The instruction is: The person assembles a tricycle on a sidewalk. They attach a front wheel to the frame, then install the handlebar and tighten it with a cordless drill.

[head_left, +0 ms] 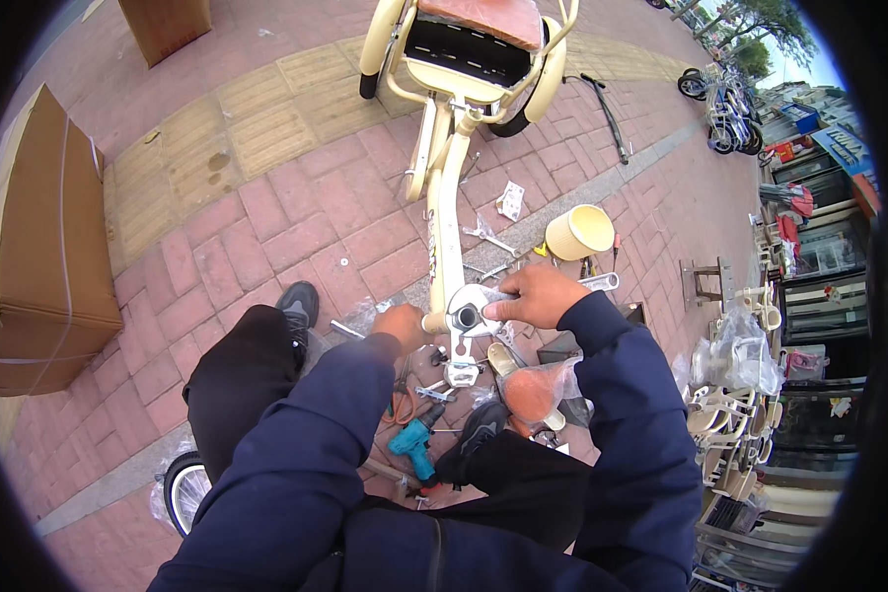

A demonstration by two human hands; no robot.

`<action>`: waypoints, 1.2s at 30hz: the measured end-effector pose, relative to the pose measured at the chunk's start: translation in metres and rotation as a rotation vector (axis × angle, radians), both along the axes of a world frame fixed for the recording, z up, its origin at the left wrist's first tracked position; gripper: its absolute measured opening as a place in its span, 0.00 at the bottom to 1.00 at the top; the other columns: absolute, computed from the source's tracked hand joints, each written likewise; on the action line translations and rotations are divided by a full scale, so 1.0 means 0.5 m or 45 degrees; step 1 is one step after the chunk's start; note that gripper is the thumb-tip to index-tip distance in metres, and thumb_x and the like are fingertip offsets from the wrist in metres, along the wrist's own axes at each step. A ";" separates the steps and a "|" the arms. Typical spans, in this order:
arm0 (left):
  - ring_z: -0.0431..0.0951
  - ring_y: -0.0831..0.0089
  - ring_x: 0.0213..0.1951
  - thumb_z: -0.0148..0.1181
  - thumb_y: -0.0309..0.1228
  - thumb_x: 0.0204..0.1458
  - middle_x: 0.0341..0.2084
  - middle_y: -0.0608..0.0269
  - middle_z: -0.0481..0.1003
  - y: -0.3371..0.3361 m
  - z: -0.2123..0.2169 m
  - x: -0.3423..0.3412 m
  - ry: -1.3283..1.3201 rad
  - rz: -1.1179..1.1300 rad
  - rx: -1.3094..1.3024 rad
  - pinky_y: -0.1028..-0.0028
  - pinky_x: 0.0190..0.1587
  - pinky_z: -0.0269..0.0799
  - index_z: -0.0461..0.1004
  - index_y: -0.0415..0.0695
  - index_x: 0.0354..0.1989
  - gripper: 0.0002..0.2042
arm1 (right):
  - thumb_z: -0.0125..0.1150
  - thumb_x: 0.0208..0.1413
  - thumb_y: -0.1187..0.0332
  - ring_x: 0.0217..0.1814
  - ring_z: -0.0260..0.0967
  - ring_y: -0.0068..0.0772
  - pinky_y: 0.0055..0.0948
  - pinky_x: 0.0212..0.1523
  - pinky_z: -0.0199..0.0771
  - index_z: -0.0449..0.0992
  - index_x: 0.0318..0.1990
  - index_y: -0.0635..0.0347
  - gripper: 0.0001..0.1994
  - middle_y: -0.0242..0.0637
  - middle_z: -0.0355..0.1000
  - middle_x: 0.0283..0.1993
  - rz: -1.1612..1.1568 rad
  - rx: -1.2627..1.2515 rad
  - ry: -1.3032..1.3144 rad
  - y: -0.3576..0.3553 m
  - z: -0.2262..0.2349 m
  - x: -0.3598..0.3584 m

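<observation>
A cream tricycle frame (448, 207) stretches from between my hands toward its rear seat and wheels at the top. My left hand (401, 326) is closed around a short cream tube beside the frame's front end. My right hand (543, 296) grips a large silver wrench (476, 296), whose head lies around the round, hollow tube end. The wrench's handle end shows past my right fingers. Just below hangs a white metal part (462, 370), in line with the frame's front.
A teal power drill (412, 444) lies between my feet, near an orange-brown saddle (531, 395). A cream basket (579, 233), an open-end wrench (490, 237) and a black pump (607, 118) are farther off. Cardboard boxes (49, 257) stand left; a white-rimmed wheel (185, 491) lies lower left.
</observation>
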State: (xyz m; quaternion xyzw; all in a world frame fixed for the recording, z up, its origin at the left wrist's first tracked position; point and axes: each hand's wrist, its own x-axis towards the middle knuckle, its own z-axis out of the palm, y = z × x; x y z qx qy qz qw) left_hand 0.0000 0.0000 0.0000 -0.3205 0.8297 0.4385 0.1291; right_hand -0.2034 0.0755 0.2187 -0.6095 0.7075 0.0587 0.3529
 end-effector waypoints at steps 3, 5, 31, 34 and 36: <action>0.82 0.51 0.41 0.71 0.51 0.43 0.37 0.51 0.82 -0.016 0.005 0.000 -0.013 -0.002 -0.018 0.57 0.45 0.77 0.83 0.48 0.38 0.21 | 0.55 0.63 0.43 0.25 0.69 0.36 0.40 0.30 0.67 0.78 0.30 0.65 0.28 0.43 0.72 0.22 -0.178 -0.053 -0.156 0.023 -0.019 0.016; 0.82 0.52 0.41 0.71 0.50 0.43 0.37 0.51 0.82 0.007 0.010 0.007 -0.035 -0.004 0.018 0.57 0.44 0.77 0.83 0.48 0.38 0.20 | 0.54 0.64 0.44 0.23 0.67 0.32 0.37 0.28 0.66 0.76 0.28 0.66 0.29 0.40 0.69 0.19 -0.482 0.026 -0.273 0.087 -0.021 0.068; 0.81 0.50 0.41 0.71 0.51 0.43 0.37 0.50 0.82 -0.001 0.016 -0.002 0.015 0.039 -0.010 0.57 0.46 0.76 0.83 0.47 0.38 0.21 | 0.51 0.65 0.42 0.24 0.73 0.34 0.35 0.30 0.71 0.78 0.29 0.70 0.32 0.42 0.72 0.20 -1.034 0.179 -0.576 0.147 -0.015 0.125; 0.81 0.49 0.41 0.71 0.50 0.43 0.36 0.49 0.81 0.001 0.014 -0.001 0.031 0.038 -0.012 0.57 0.46 0.76 0.83 0.47 0.37 0.21 | 0.55 0.63 0.45 0.24 0.70 0.39 0.38 0.30 0.69 0.77 0.28 0.67 0.28 0.42 0.70 0.19 -0.516 -0.056 -0.065 0.108 -0.003 0.077; 0.81 0.49 0.41 0.71 0.50 0.43 0.37 0.49 0.81 0.001 0.014 -0.001 0.038 0.033 -0.025 0.57 0.46 0.76 0.83 0.47 0.37 0.21 | 0.57 0.61 0.45 0.25 0.70 0.44 0.40 0.31 0.69 0.78 0.30 0.66 0.27 0.47 0.71 0.21 -0.322 -0.057 -0.093 0.071 0.005 0.042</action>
